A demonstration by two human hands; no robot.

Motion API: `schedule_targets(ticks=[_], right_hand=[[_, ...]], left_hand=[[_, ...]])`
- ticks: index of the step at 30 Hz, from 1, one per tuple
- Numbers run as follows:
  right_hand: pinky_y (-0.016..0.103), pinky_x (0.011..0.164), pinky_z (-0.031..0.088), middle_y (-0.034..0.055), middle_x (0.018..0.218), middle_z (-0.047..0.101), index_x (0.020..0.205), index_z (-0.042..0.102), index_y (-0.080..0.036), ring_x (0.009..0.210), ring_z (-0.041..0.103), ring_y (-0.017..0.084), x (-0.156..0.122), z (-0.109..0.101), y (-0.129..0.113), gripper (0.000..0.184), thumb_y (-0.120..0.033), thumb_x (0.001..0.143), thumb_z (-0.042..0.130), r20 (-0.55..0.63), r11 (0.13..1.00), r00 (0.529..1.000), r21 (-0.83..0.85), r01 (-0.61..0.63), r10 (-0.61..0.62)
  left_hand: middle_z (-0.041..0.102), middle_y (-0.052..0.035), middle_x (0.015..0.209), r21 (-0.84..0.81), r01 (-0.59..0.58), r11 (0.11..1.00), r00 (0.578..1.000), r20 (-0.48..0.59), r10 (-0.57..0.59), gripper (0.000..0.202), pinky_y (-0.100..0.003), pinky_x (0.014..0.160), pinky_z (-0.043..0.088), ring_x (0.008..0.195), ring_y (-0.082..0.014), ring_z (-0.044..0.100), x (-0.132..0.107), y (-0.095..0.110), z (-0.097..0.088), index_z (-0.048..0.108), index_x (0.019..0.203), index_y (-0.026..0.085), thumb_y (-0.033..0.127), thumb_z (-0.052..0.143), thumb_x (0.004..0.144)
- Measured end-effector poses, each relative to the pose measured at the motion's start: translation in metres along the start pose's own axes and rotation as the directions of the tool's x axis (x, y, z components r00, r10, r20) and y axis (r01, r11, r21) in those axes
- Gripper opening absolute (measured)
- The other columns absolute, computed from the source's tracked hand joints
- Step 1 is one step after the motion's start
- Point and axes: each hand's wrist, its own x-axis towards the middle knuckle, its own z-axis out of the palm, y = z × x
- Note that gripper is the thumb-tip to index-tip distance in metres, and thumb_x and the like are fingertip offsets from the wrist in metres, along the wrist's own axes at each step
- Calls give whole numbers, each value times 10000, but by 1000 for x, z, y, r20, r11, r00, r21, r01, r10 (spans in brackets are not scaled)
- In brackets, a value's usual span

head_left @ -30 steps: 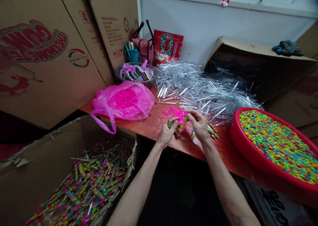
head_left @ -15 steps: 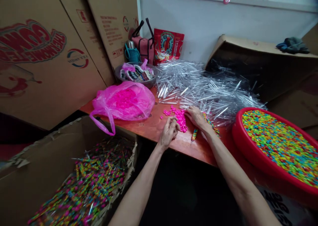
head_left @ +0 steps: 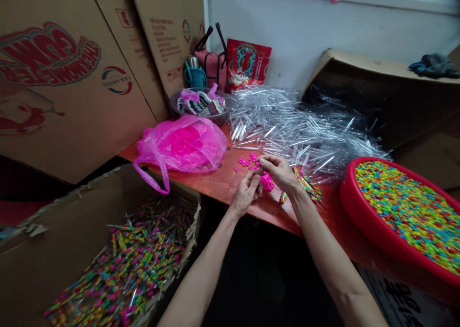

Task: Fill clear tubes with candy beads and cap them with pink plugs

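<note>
My left hand (head_left: 246,194) is closed, with the thumb and fingers pinched together above the front of the table. My right hand (head_left: 280,173) pinches close against the left fingertips; whatever is between the two hands is too small to make out. Just under and behind them lie small bright pink caps (head_left: 267,181), some loose and some heaped. Beside my right wrist several clear tubes filled with coloured candies (head_left: 309,187) lie on the table. Another filled tube (head_left: 283,198) pokes out below my right hand, partly hidden by it.
A pink plastic bag (head_left: 183,145) sits left on the red table (head_left: 212,186). Empty clear tubes (head_left: 294,121) are heaped behind. A red basin (head_left: 347,193) of coloured candies stands right. Lower left, an open cardboard box (head_left: 39,255) holds filled tubes. A grey bowl (head_left: 219,118) is at the back.
My right hand has come leftwards off the pink caps to meet my left fingertips. My left hand has barely moved. The view has shifted slightly.
</note>
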Motion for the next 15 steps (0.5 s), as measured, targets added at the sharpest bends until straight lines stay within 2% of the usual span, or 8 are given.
schedule_targets(ticks=[6, 9, 12, 15], right_hand=[[257, 641, 491, 16, 782, 691, 841, 753, -193, 691, 587, 138, -7, -2, -3, 345, -532, 797, 794, -9, 986, 998, -156, 59, -61], [248, 633, 485, 2, 755, 666, 838, 733, -193, 675, 571, 131, -10, 2, 8, 335, -527, 831, 764, -67, 985, 994, -150, 81, -92], [266, 705, 524, 18, 834, 700, 905, 743, -197, 749, 618, 150, -17, 7, 18, 314, -508, 855, 746, -122, 984, 984, -138, 109, -126], [310, 821, 559, 48, 973, 744, 1010, 760, -212, 883, 676, 187, -26, 10, 25, 289, -461, 865, 752, -165, 985, 976, -126, 122, -142]], left_hand=[[519, 68, 619, -35, 12, 999, 1000, 4, -12, 517, -170, 426, 237, 438, -40, 349, -1, 3, 3, 578, 1197, 187, 594, 676, 894], [550, 68, 688, -71, -24, 997, 999, -48, 21, 559, -173, 407, 236, 420, -34, 337, -3, 4, 5, 501, 1313, 241, 545, 705, 890], [571, 51, 780, -94, -75, 993, 996, -63, 69, 640, -180, 403, 253, 434, -32, 331, -4, 4, 6, 432, 1448, 299, 490, 709, 903], [564, 28, 813, -112, -83, 990, 995, -58, 77, 620, -179, 421, 256, 489, -40, 324, -5, 3, 6, 490, 1464, 299, 469, 708, 908]])
